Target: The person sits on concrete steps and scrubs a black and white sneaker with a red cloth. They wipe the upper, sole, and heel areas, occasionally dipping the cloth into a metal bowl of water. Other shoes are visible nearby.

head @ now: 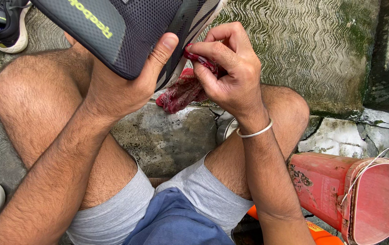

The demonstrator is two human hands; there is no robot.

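The shoe (131, 27) is held up over the knees, sole side toward the camera. It looks light, with soft mesh and a stiffer sole edge, so the side wall is the firm place to hold. The left hand (121, 86) clasps it there from below, thumb pressed on the mesh. The right hand (226, 72), just beside, is pinched around a soft red rag (180, 93) at the sole rim. A red bin (353, 195) lies lower right.

Mossy ripple-patterned concrete floor (303, 41), cracked stone step (167, 136), daylight, red plastic bin (339, 190)
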